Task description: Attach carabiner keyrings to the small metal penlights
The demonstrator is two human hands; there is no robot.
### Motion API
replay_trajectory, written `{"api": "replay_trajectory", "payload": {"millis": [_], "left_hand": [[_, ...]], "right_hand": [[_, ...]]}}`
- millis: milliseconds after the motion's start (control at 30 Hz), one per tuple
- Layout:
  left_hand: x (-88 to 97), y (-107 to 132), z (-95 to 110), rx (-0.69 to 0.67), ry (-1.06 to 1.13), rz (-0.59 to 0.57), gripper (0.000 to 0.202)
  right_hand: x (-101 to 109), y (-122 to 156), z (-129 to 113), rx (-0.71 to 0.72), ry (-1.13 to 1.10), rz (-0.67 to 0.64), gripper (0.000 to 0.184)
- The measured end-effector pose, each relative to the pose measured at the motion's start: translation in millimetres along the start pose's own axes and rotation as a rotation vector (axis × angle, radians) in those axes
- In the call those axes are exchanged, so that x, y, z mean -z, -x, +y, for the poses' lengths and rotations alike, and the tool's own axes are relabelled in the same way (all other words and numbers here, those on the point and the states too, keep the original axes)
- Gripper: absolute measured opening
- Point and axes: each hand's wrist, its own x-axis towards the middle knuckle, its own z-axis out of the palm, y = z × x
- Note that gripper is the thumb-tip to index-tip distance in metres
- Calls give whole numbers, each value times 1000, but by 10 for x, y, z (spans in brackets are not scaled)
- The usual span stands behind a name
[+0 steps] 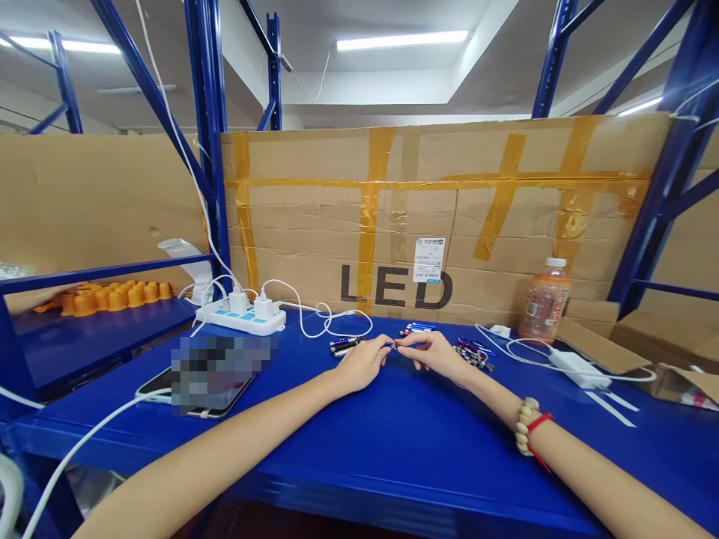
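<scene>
Over the middle of the blue tabletop (359, 442), my left hand (362, 364) and my right hand (432, 354) meet fingertip to fingertip. My left fingers are closed around a small dark-blue piece, mostly hidden. A tiny silvery part shows between the two hands, and my right thumb and forefinger pinch at it; its kind is too small to make out. Just behind my left hand lie dark, slim metal cylinders (342, 346). Several shiny blue and red slim pieces (419, 328) lie behind my right hand. Beside my right wrist is a pile of metal rings and clips (475, 355).
At left are a phone-like tablet (225, 400) with a cable and a white power strip (241, 318). To the right stand a drink bottle (544, 303), a white adapter (580, 368) and an open cardboard box (645, 337). Cardboard (314, 224) walls the back. Orange caps (117, 298) sit far left.
</scene>
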Motion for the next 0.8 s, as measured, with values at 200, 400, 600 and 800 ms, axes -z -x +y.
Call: {"api": "replay_trajectory", "payload": {"millis": [200, 400, 600, 800], "left_hand": [[7, 2, 12, 20, -12, 0, 30], [0, 5, 31, 36, -10, 32, 29], [-20, 5, 3, 12, -7, 34, 27], [-28, 13, -6, -10, -19, 39, 27]], "right_hand": [[-13, -18, 37, 4, -39, 9, 45], [-24, -8, 18, -12, -42, 3, 44], [-22, -4, 24, -11, -30, 22, 43], [-19, -26, 73, -16, -36, 2, 43]]}}
